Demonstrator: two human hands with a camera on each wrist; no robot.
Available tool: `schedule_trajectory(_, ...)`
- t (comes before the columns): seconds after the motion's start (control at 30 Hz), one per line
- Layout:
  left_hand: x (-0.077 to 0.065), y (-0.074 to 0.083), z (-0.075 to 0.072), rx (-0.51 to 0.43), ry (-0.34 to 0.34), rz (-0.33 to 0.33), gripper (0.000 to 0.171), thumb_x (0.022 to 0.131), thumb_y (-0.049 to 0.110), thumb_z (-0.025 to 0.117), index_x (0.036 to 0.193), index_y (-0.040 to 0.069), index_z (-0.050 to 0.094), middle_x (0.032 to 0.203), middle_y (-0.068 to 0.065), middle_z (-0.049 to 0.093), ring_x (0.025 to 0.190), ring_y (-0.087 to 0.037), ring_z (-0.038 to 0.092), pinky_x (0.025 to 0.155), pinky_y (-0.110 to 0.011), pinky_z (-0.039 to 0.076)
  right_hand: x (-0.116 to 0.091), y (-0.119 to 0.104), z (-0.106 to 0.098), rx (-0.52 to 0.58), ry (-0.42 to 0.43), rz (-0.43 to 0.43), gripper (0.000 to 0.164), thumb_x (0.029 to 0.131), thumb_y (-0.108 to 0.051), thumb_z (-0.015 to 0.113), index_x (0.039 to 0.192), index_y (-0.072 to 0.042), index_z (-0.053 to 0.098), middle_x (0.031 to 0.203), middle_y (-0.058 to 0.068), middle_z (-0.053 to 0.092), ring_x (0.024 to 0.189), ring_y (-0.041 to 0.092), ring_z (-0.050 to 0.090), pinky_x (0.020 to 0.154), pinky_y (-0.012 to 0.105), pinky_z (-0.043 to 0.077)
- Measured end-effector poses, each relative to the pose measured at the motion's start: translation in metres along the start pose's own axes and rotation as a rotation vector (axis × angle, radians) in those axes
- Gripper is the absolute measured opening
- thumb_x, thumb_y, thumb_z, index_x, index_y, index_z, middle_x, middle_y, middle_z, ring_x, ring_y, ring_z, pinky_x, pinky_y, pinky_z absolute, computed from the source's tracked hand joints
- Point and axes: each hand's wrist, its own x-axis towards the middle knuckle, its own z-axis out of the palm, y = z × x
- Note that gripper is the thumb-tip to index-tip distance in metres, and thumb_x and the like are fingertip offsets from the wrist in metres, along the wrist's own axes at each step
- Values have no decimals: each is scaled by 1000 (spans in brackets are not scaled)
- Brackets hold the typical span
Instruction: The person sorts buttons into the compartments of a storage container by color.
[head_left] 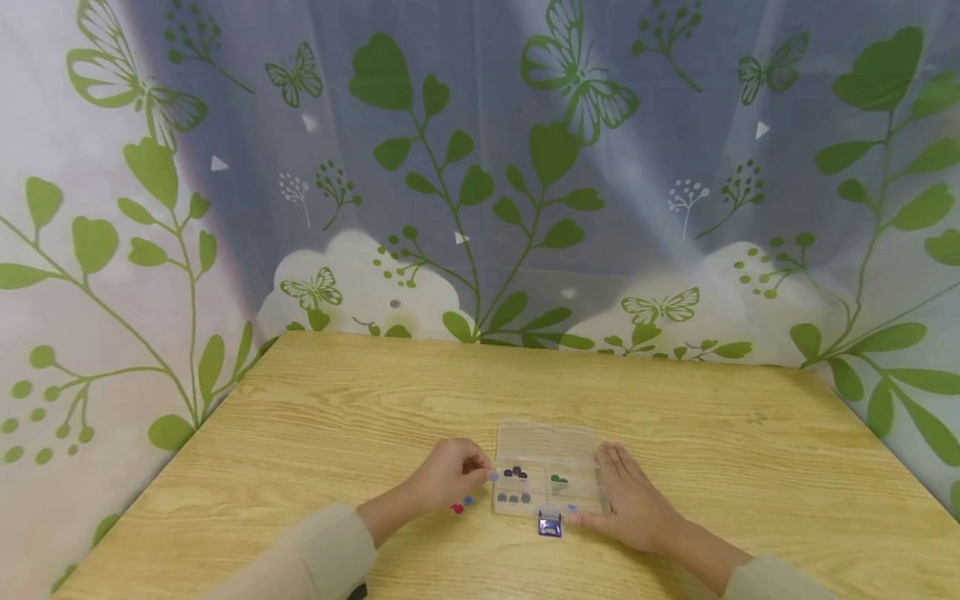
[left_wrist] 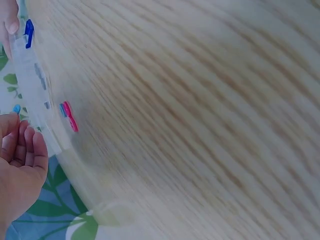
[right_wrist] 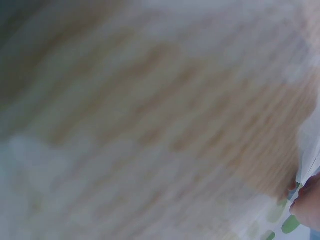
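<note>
The patterned curtain (head_left: 637, 208) is met by the far edge of the wooden table (head_left: 337, 400), whose surface is spread widely either side of the clear compartment box (head_left: 573, 492). The box's right side is touched by the right hand (head_left: 637, 504), its fingers straight. At the left edge, a small blue piece (left_wrist: 16, 108) is pinched by the left hand (head_left: 448, 475), just beside a red piece (head_left: 457, 507).

On the tabletop (head_left: 360, 400), between left hand (head_left: 448, 475) and right hand (head_left: 642, 507), a box (head_left: 547, 440). In its compartments, pieces (head_left: 513, 499). At its front, a latch (head_left: 550, 525). To its left, loose pieces (head_left: 457, 508). Behind the tabletop, a curtain (head_left: 480, 167).
</note>
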Motion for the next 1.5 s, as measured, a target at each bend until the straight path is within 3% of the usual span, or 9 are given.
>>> schedule_trajectory(0.87, 16, 16, 16, -3, -6, 24, 7, 84, 2, 63, 80, -2, 67, 75, -8, 63, 60, -2, 43, 52, -13, 38, 1, 3, 3, 2, 10, -12, 107, 79, -67, 53, 140, 14, 19, 148, 33, 18, 138, 47, 12, 111, 57, 16)
schedule_trajectory(1.5, 25, 30, 33, -46, -45, -32, 7, 85, 4, 63, 80, 0, 67, 73, -3, 60, 58, 0, 42, 51, -12, 38, 1, 3, 3, 6, 21, -24, 108, 79, -67, 54, 139, 15, 20, 147, 34, 18, 138, 48, 13, 110, 58, 17)
